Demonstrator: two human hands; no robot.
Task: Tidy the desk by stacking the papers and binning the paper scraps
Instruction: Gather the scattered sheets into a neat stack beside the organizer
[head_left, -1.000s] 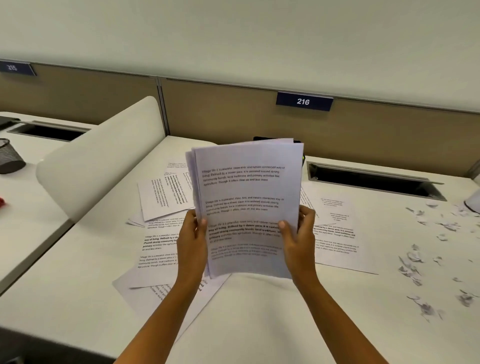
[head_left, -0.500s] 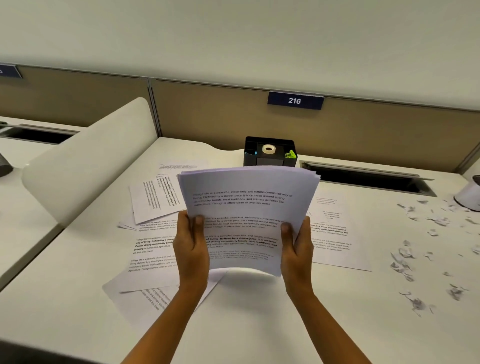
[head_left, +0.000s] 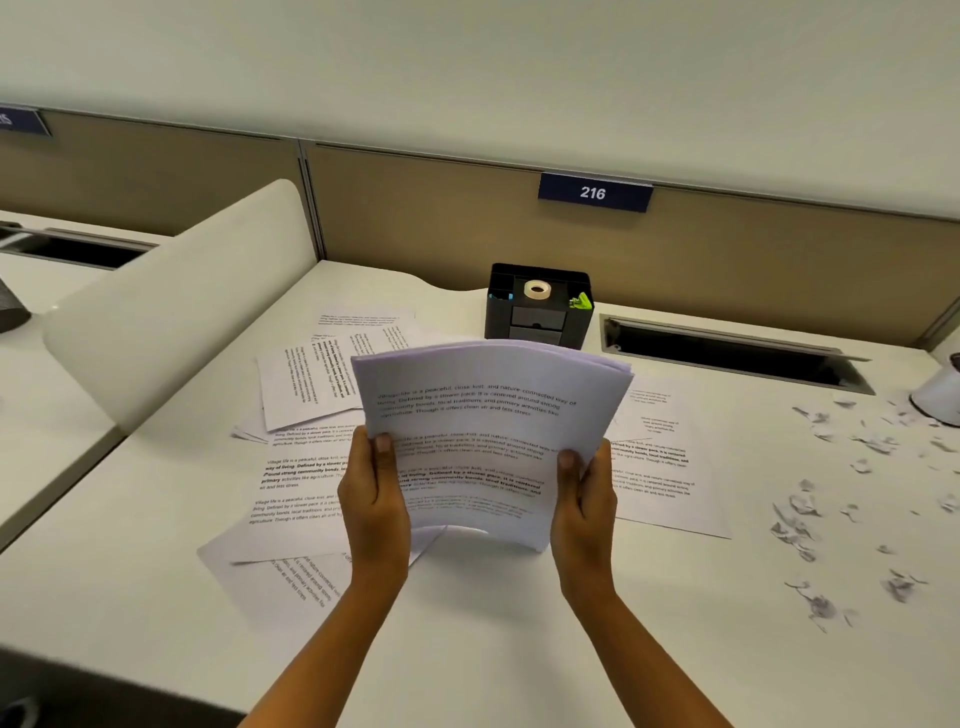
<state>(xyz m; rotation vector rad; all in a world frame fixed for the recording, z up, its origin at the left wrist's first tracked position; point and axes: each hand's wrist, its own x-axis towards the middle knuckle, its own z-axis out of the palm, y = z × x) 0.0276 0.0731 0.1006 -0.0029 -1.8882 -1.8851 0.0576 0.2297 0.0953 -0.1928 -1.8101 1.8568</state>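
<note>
Left grip (head_left: 371, 501) and right grip (head_left: 584, 501) are pinching our bowed sheaf of white printed papers (head_left: 483, 410) by its sides, over the near white surface (head_left: 467, 639). We are likely needing to flatten it before tapping.

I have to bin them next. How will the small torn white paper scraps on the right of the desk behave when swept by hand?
The small torn white paper scraps look thin and curled, so probably very light and apt to flutter. They lie scattered widely over the smooth white desk, so likely slide easily but need several sweeps.
</note>
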